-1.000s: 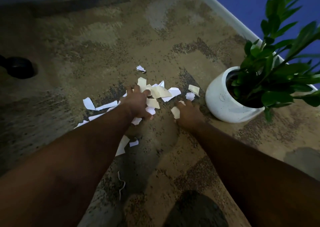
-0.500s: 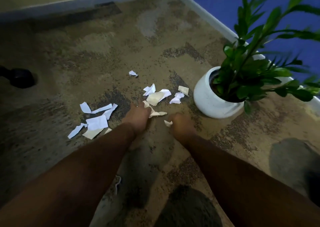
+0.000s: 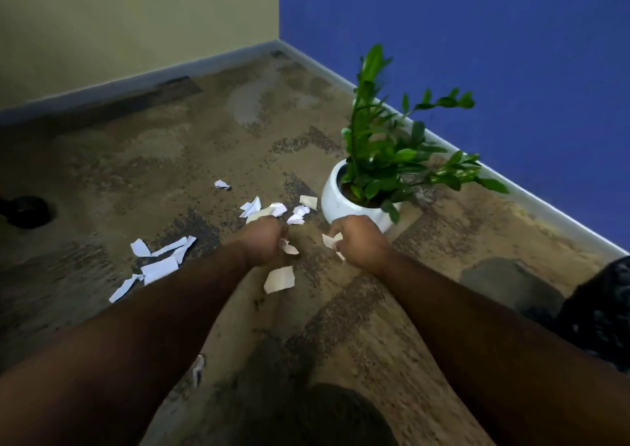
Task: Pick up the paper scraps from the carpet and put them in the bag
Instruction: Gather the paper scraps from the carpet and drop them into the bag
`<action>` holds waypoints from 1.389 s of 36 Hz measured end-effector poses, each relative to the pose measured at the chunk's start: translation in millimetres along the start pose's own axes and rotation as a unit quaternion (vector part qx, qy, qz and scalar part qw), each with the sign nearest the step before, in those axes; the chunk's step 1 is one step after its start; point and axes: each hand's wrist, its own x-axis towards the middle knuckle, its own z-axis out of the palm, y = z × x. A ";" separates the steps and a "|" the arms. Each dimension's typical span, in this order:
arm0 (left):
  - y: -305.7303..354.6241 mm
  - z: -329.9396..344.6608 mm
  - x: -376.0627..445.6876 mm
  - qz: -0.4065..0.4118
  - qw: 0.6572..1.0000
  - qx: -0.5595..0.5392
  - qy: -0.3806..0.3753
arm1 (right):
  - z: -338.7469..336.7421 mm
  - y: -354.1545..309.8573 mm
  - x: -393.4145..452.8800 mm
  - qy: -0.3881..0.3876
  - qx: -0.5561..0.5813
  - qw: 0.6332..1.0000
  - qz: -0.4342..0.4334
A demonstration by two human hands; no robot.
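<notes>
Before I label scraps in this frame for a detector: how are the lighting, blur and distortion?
Head view: dim, with a bluish cast. The plant and the scrap below the left hand look motion-blurred. The wide lens curves the baseboard. The scraps left of the forearms stay readable. Both hands, left and right, are dark, so their fingers are hard to separate.

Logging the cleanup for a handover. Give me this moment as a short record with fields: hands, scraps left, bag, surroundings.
left hand: left hand curled round paper scraps
right hand: right hand grips a scrap
scraps left: cluster on the carpet left of the arms; group beyond the hands; lone scrap farther off; one piece below the hands
bag: not in view
surroundings: potted plant in a white pot, beside the blue wall
</notes>
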 end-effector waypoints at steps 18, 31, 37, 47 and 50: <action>231.0 -20.0 20.2 0.161 0.987 0.026 0.010 | -122.7 136.5 -125.7 0.131 0.021 0.985 0.112; 451.9 2.1 42.3 0.262 0.954 -0.095 0.108 | -183.3 261.0 -262.3 0.418 0.012 0.858 0.299; 525.7 41.0 33.9 0.284 0.943 -0.138 0.107 | -177.6 295.6 -312.9 0.406 0.069 0.825 0.388; 568.0 90.0 16.4 0.294 0.938 -0.170 0.066 | -166.6 318.2 -349.1 0.331 0.102 0.829 0.439; 568.4 98.9 15.0 0.294 0.942 -0.162 0.010 | -165.0 321.3 -351.5 0.313 0.113 0.832 0.443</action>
